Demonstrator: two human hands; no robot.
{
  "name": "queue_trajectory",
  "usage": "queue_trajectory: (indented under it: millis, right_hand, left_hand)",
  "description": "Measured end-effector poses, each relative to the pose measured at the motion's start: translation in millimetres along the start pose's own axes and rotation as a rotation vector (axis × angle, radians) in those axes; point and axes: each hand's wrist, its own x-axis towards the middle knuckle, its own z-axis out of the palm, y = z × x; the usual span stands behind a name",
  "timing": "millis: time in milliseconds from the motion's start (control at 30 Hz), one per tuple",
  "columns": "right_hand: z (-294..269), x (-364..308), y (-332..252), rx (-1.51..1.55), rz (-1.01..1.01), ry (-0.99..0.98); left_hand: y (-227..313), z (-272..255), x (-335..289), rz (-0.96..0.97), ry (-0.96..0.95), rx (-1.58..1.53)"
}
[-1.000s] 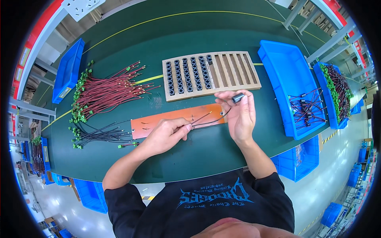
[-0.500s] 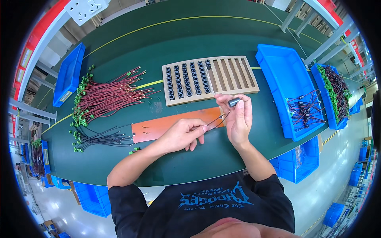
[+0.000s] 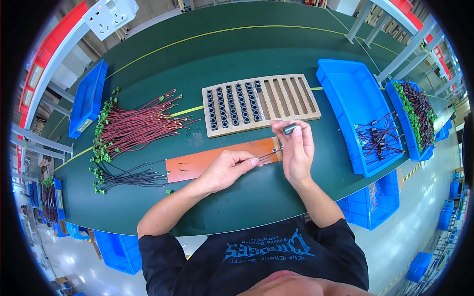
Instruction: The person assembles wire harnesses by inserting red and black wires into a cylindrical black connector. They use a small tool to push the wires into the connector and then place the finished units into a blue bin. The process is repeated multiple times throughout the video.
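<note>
My right hand (image 3: 298, 153) is raised over the right end of the orange board, its fingers closed round a short black cylindrical core (image 3: 290, 129). Thin dark wires (image 3: 269, 156) run between that hand and my left hand (image 3: 228, 170), whose thumb and forefinger pinch them. Whether the wires pass through the core is hidden by my fingers. Beneath both hands lies the orange board (image 3: 197, 164). Just beyond stands a wooden slotted rack (image 3: 291, 98), its left rows holding many upright black ring-shaped cores (image 3: 232, 106).
Red cables with green connectors (image 3: 138, 123) are heaped at left, black cables (image 3: 131, 176) in front of them. On the right a blue tray (image 3: 348, 84) holds assembled cables (image 3: 379, 140); another blue bin (image 3: 412, 121) is full. A blue tray (image 3: 89, 98) stands far left.
The wires between my hands are drawn closer together, and my left fingers have closed more on them. My right hand keeps the core at nearly the same spot. The view has shifted slightly.
</note>
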Motion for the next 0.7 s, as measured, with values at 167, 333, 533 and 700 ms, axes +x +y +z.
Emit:
queue_trajectory:
  millis: [167, 333, 533, 700]
  right_hand:
    - [-9, 4, -2, 0.069, 0.275, 0.031]
    - [-7, 1, 0, 0.094, 0.356, -0.056]
    - [-6, 0, -3, 0.072, 0.386, -0.079]
    - [-3, -4, 2, -0.128, 0.259, -0.18]
  left_hand:
    - [12, -10, -7, -0.002, 0.05, -0.005]
    - [18, -13, -7, -0.096, 0.078, 0.011]
    - [18, -15, -4, -0.189, 0.076, -0.077]
    - [20, -17, -3, -0.217, 0.065, -0.108]
